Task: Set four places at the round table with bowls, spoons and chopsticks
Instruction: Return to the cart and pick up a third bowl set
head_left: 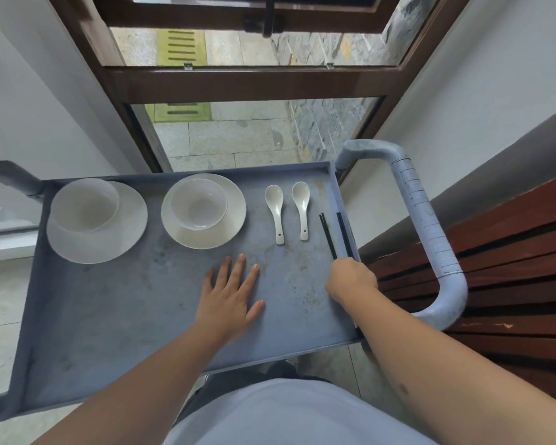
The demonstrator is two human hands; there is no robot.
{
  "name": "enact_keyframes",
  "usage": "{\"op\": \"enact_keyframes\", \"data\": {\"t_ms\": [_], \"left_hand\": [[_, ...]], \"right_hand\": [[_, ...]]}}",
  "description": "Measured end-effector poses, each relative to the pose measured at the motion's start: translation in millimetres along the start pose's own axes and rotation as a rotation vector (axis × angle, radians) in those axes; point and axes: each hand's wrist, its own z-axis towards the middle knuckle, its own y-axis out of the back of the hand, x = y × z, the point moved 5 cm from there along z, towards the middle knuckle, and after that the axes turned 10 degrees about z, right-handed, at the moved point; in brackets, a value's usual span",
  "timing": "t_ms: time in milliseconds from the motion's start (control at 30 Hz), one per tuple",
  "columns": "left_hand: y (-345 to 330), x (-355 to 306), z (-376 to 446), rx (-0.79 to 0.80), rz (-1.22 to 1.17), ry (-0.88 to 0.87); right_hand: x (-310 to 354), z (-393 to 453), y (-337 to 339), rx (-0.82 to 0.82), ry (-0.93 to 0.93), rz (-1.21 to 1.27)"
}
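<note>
so, on the grey cart tray (pixel 109 316), far left, a white bowl (pixel 84 205) sits on a plate (pixel 116 242), and just to its right a 2nd bowl (pixel 199 203) sits on its own plate (pixel 235 220); nearer the person, the left hand (pixel 228 300) lies flat on the tray with fingers straight and spread, grasping nothing; right of the 2nd plate, 2 white spoons (pixel 275 207) lie side by side, bowls away from the person; at the tray's right edge the right hand (pixel 350 279) is curled around the near ends of black chopsticks (pixel 342 232), beside the cart handle (pixel 430 232)
</note>
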Motion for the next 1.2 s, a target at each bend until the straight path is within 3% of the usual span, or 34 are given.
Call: {"op": "enact_keyframes", "data": {"t_ms": [200,333,433,500,633,800,933,1033,1200], "left_hand": [[-3,3,3,0.062,-0.024,-0.026],[0,9,1,0.115,-0.090,-0.089],[13,23,-6,0.049,-0.283,-0.078],[25,42,-10,-0.071,-0.596,0.067],[45,96,-5,-0.216,-1.104,0.606],[70,134,28,-0.212,-1.105,0.725],[76,150,54,-0.137,-1.152,0.799],[80,156,71,-0.107,-1.061,0.768],[80,168,96,0.003,-0.886,0.679]], "right_hand": [[-6,-13,14,-0.100,0.034,0.257],[8,-35,21,-0.247,0.266,0.618],[34,-52,29,-0.293,0.443,0.825],[53,-58,33,-0.338,0.529,0.871],[83,-58,35,-0.417,0.614,0.893],[96,-43,21,-0.393,0.554,0.873],[101,-30,11,-0.261,0.464,0.795],[105,-16,14,-0.189,0.314,0.768],[112,15,39,-0.213,0.155,0.983]]}}
